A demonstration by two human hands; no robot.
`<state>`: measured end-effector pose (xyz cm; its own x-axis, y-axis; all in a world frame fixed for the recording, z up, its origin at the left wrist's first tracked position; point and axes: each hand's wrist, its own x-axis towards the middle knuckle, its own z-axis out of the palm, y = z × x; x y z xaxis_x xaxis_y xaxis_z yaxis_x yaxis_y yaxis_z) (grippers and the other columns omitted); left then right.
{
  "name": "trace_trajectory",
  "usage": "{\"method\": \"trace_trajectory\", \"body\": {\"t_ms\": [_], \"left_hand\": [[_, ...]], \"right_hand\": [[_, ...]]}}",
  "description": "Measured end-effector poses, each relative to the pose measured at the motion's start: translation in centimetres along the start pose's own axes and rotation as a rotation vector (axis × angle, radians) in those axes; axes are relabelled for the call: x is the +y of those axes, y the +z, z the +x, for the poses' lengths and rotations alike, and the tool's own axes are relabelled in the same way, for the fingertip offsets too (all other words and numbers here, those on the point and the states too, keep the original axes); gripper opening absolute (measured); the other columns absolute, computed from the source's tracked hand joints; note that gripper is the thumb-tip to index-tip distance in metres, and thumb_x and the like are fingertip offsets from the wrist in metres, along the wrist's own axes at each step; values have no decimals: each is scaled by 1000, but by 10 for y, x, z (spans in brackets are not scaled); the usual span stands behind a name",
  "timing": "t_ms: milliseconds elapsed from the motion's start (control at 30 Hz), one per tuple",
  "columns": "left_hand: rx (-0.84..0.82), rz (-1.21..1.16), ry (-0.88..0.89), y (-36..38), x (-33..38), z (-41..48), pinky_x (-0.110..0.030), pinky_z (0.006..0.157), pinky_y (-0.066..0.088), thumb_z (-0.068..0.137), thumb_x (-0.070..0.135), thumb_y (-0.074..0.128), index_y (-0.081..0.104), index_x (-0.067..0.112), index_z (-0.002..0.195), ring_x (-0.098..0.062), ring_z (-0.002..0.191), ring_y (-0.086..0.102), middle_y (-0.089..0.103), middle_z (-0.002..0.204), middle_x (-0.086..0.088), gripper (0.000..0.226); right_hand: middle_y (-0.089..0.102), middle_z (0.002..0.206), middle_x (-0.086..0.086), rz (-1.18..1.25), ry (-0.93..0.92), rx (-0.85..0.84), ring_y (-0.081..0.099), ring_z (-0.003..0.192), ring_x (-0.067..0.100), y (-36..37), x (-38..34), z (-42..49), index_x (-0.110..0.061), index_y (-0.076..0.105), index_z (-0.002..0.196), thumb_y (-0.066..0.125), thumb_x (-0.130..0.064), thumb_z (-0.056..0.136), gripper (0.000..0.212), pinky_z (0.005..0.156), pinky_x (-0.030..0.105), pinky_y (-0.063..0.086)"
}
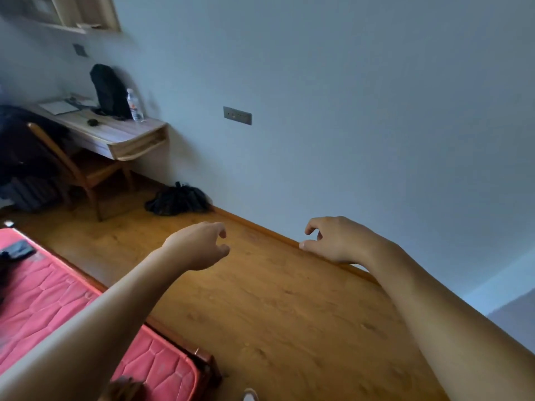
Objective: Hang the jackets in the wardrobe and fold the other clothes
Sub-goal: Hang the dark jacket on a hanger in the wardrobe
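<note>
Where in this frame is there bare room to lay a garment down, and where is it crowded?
Free: the wooden floor between mattress and skirting board; the mattress's near stretch; the desk front right. Crowded: the desk's back with backpack and bottle, the chair under dark clothes, the dark heap by the wall.

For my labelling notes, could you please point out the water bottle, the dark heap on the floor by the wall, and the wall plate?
water bottle [135, 107], head view, its labelled middle.
dark heap [178, 199], head view, centre of the pile.
wall plate [237, 115], head view, centre of its face.
</note>
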<state>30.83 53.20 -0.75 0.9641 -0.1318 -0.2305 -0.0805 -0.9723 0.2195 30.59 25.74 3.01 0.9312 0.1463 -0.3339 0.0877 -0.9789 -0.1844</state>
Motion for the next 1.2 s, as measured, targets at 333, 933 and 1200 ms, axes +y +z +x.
{"method": "trace_trajectory", "body": {"t_ms": [333,933,1200], "left_hand": [[51,-83,-195,-46,-101,165,-34,98,54,100,42,55,49,23,142,-19,120,60,59,138,-1,46],[160,-143,-631,-153,-345,357,-25,81,47,97,44,56,52,26,140,-14,109,59,61,130,2,47],[224,-201,-863,-201,-452,458,-28,76,46,98,42,53,52,25,136,-15,95,56,62,125,2,42]], "right_hand": [[58,142,2,-64,-206,-39,59,123,23,-61,-74,240,-29,49,144,54,-56,98,53,102,38,49],[64,129,1,-179,-722,-148,62,111,20,-130,-329,612,-29,54,137,57,-55,96,49,98,42,53],[64,129,-3,-232,-902,-168,62,113,18,-170,-457,783,-30,55,137,56,-57,96,50,98,39,52]]}}
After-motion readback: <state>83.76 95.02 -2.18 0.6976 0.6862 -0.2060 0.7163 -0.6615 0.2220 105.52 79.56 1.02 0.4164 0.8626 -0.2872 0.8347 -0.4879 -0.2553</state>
